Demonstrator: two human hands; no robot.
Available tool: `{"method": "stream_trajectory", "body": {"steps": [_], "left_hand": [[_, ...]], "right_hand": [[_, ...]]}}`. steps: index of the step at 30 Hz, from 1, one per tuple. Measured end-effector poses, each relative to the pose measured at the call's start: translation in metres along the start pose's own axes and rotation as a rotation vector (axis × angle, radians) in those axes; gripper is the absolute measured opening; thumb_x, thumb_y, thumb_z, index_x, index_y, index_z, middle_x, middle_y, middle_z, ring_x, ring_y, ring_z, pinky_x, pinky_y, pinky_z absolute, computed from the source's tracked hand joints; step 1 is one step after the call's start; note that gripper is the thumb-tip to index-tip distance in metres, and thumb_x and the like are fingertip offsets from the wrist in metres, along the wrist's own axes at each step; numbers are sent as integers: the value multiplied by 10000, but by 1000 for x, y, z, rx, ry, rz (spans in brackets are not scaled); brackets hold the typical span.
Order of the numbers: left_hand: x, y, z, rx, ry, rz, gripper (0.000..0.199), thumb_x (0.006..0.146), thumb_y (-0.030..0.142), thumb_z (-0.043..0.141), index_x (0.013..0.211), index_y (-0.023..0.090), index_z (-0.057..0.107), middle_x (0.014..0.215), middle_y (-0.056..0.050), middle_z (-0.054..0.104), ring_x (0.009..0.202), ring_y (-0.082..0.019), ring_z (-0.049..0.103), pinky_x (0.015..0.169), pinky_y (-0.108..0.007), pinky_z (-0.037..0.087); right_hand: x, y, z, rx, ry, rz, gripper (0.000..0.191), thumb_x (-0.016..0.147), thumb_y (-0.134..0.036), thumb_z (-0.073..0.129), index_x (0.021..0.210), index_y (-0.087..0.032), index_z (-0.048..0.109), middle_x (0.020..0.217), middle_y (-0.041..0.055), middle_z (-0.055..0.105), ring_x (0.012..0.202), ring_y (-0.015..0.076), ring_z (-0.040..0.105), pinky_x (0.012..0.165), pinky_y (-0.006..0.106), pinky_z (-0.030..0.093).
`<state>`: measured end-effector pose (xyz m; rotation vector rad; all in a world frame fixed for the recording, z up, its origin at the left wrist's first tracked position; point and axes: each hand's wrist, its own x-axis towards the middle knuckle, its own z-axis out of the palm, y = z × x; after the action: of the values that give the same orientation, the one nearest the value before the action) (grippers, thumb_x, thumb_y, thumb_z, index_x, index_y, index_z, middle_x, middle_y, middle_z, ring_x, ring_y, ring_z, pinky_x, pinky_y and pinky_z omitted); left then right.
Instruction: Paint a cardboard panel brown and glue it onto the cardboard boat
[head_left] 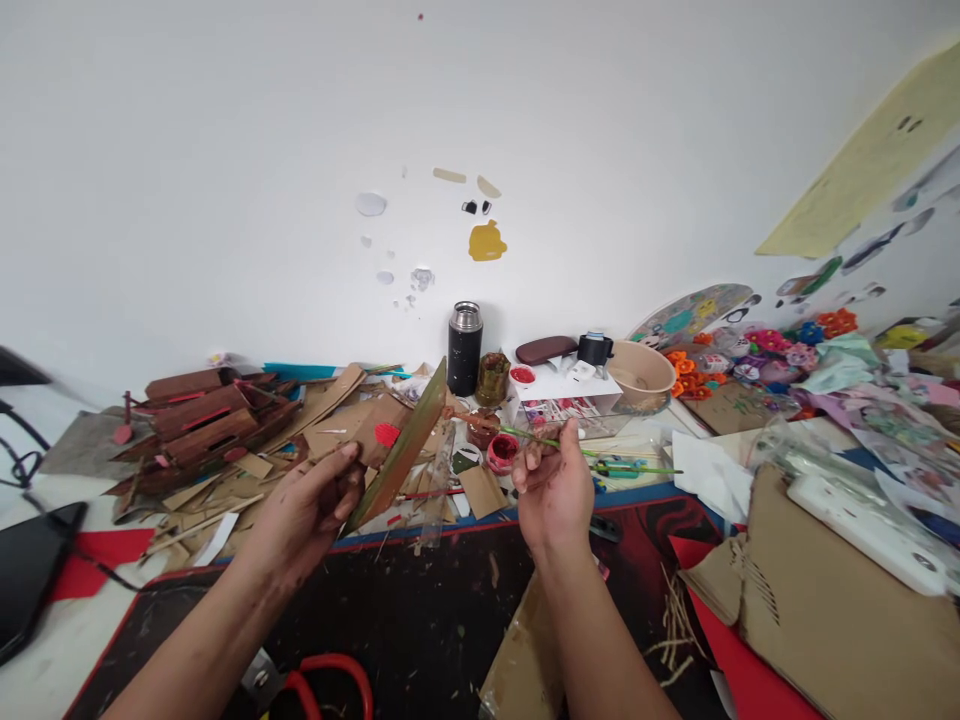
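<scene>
My left hand [319, 505] is closed on a long pointed piece [405, 455], brown with green edges, held up at a slant. A red patch [387, 434] shows beside its upper side, near my fingertips. In my right hand [555, 485] a thin green-handled brush [544, 440] is pinched between thumb and fingers, its tip pointing left. Just left of that hand stands an open pot of red paint [502, 450]. Behind the brush tip is a reddish-brown container [481, 425], partly hidden.
Brown boat-like cardboard pieces [202, 420] and scraps lie at left. A black flask [465, 350], a murky jar [493, 380] and a beige bowl [641, 370] stand along the wall. Red-handled scissors [337, 670] and a cardboard strip [525, 650] lie in front; cardboard [847, 600] sits at right.
</scene>
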<state>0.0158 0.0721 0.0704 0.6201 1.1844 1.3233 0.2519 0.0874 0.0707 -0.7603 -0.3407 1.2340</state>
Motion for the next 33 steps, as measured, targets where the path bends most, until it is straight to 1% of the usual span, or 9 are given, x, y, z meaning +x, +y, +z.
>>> {"method": "stream_trajectory", "body": {"steps": [4,9,13,16,19,23,26,28,33], "left_hand": [[0,0,-1,1,-6,0,425,582,449,932,639,143,642,573,33,575,376,-24,363,331,-157,157],[1,-2,-2,2,-10,2,422,592,450,926,655,150,636,574,39,569,373,-21,350,334,-155,148],[3,-1,-4,17,-25,32,412,616,461,920,667,151,654,572,30,573,378,-29,356,342,-163,148],[5,4,-10,70,-51,83,369,659,452,896,693,152,685,577,18,579,385,-42,372,349,-177,149],[9,12,-18,179,-89,121,351,676,453,879,695,142,719,556,5,573,376,-50,376,349,-196,155],[12,20,-24,260,-100,128,368,665,473,877,651,150,701,517,7,550,354,-50,345,349,-204,142],[14,21,-26,264,-111,130,377,663,476,878,647,140,708,539,1,560,353,-46,350,343,-200,148],[15,21,-25,233,-98,125,378,653,470,886,663,134,711,558,3,567,355,-43,359,340,-193,143],[17,18,-24,103,0,62,427,580,463,929,696,130,688,589,19,579,364,-32,373,330,-161,129]], "right_hand": [[-2,2,2,-25,-22,9,545,780,-692,806,704,-207,569,448,-77,514,335,106,483,346,221,328],[-1,0,4,-2,30,5,560,769,-698,812,689,-215,543,439,-83,507,338,105,482,345,218,330],[-2,0,3,-3,-8,1,540,788,-679,806,697,-213,551,435,-85,500,326,100,462,343,215,312],[-2,1,1,-9,-24,2,526,807,-671,795,707,-211,561,437,-89,488,326,100,460,347,215,305],[-1,2,-1,-22,-33,7,521,817,-675,786,723,-213,565,446,-89,495,340,102,471,355,214,308],[-1,1,-3,-21,-55,13,510,833,-670,776,733,-215,570,451,-87,501,352,101,472,363,209,316],[-1,2,-2,-10,-57,18,505,799,-650,817,718,-211,580,444,-85,502,351,99,468,359,203,322],[-3,3,-1,-16,-58,24,505,782,-649,830,715,-209,591,437,-83,503,349,101,468,356,201,337],[-12,18,5,-55,-89,69,521,754,-653,849,679,-199,604,424,-82,486,331,90,443,331,189,323]]}}
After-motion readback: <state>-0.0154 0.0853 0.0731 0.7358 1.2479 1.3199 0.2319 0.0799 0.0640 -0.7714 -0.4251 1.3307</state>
